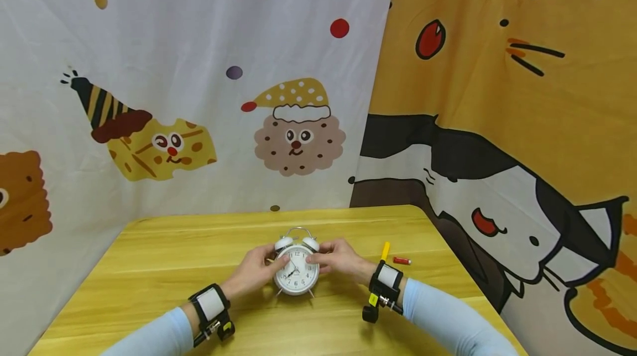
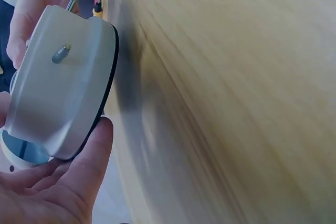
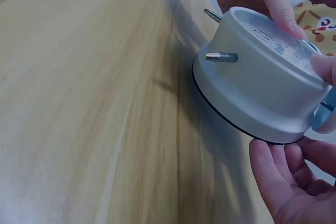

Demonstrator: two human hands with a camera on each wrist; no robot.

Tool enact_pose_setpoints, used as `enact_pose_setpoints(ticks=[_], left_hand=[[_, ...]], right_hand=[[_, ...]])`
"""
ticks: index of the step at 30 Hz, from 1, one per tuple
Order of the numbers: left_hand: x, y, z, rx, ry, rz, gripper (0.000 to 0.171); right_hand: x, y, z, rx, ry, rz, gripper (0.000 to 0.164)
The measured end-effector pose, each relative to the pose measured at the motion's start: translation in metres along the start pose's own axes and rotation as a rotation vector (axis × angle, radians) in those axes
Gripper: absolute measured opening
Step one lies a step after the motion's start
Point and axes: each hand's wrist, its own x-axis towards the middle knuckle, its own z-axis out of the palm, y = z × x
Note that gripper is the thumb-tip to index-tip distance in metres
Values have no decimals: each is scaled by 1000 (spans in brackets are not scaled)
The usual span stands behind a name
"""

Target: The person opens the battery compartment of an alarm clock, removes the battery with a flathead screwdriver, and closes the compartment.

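A white twin-bell alarm clock (image 1: 296, 268) with a metal handle on top is held between both hands near the middle of the table. My left hand (image 1: 255, 272) grips its left side, thumb on the front rim and fingers behind. On the opposite side my right hand (image 1: 343, 260) grips it likewise, thumb over the dial's edge. In the left wrist view the clock body (image 2: 65, 82) shows its underside and two metal feet. The right wrist view shows the clock's side (image 3: 262, 85) tilted over the tabletop, with fingertips (image 3: 262, 153) at its black-edged back.
A small red battery (image 1: 402, 261) lies on the yellow wood-grain table (image 1: 199, 240) beyond the right wrist. Beside it a slim yellow stick-like thing (image 1: 385, 250) is partly hidden by the wrist strap. Printed curtains (image 1: 174, 68) hang behind the table and along its right side.
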Motion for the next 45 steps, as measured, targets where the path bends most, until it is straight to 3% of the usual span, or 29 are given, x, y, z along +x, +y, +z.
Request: enact_pose_setpoints(ticks=[15,25,32,45], left_hand=[[2,-4,3,-59,5,-44,55],[4,-7,3,1,2,-67,45],[4,-7,3,-28,-40,-71,46],[7,-7,9,-9,13,-148,47]], right_hand=[[7,8,1,-34,44,60,48],[3,13,5,-40,62,85,52],[5,14,4,-58,64,110,52],[8,22,2,-31,43,117,46]])
